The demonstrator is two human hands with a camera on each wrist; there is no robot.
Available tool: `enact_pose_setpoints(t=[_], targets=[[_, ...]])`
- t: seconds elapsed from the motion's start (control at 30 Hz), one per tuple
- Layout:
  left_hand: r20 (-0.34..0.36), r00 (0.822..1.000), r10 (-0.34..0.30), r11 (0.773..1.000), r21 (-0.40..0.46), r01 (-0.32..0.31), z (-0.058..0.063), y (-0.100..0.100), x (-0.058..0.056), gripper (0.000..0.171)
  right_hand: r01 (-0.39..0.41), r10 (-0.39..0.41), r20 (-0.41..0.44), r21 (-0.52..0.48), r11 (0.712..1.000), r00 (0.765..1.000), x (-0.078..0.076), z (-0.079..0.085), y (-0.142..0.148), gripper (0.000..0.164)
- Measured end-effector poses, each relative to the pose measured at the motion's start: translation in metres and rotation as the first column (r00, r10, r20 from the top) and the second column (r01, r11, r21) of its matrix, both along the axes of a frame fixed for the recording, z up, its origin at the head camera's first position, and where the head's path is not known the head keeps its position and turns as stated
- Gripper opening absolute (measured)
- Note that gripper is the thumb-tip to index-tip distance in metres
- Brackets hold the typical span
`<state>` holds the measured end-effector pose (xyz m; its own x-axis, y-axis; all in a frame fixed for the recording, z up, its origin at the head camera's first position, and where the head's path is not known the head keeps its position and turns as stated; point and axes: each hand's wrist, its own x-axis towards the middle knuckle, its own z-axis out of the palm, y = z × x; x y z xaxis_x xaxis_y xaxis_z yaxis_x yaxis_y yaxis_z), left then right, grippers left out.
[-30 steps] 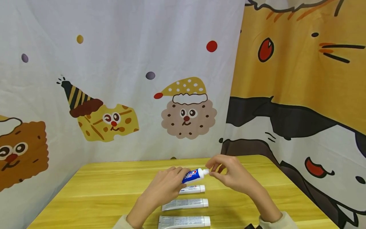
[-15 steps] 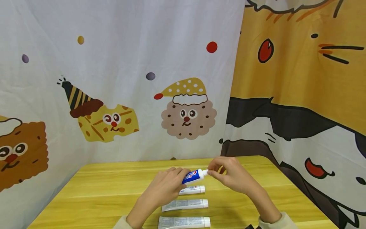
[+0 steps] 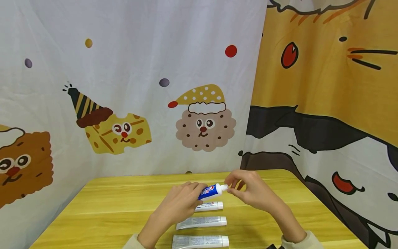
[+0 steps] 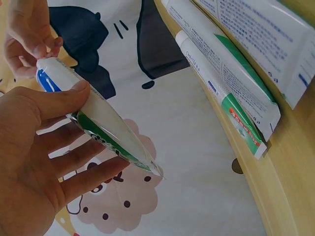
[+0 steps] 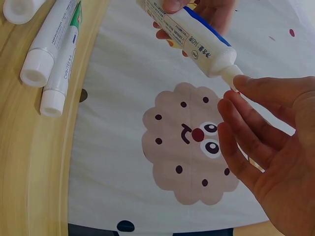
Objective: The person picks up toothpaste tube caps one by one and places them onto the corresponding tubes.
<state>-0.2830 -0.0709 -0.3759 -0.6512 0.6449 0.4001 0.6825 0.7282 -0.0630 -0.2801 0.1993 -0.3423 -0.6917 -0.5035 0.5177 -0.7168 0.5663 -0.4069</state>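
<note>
My left hand (image 3: 181,202) grips a blue and white toothpaste tube (image 3: 209,192) above the table, its nozzle end pointing right and slightly up. In the left wrist view, the thumb presses on the white back of the tube (image 4: 103,110), with the fingers behind it and the green crimped end sticking out beyond them. My right hand (image 3: 253,190) is at the nozzle end. The right wrist view shows thumb and forefinger pinching the small white cap (image 5: 229,74), the other fingers loosely bent below; the fingertips partly hide the cap.
Three more toothpaste tubes lie in a row on the wooden table (image 3: 124,207): a far one (image 3: 211,206), a middle one (image 3: 205,221) and a near one (image 3: 202,241), white caps to the right. A cartoon-printed curtain (image 3: 124,69) hangs behind the table.
My right fingers shift slightly at the cap, moving a little right, then back left. The left hand and its tube stay almost still.
</note>
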Motion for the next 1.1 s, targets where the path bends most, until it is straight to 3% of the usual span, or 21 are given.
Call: enact_pose_setpoints(t=[0.37,0.6,0.83,1.1], targets=[[0.004,1.0,0.003,1.0,-0.002,-0.003,0.0006,0.0002,0.0006,0.039,0.04,-0.04,0.012,0.006,0.999,0.999,-0.0009,-0.0008,0.0001,0.005],[0.007,1.0,-0.004,1.0,0.001,0.004,0.0013,0.0,0.0005,0.039,0.044,-0.044,0.028,-0.008,0.999,0.999,-0.0008,-0.0002,0.0011,0.022],[0.006,1.0,-0.005,1.0,-0.008,0.005,0.0009,0.0009,0.0004,0.038,-0.017,0.017,-0.009,-0.011,1.0,1.0,0.0003,-0.0007,0.001,0.023],[0.008,1.0,-0.009,1.0,-0.002,0.009,-0.0001,0.0003,0.0005,0.038,0.005,-0.005,-0.001,0.005,1.0,1.0,-0.001,-0.0013,0.0004,0.009]])
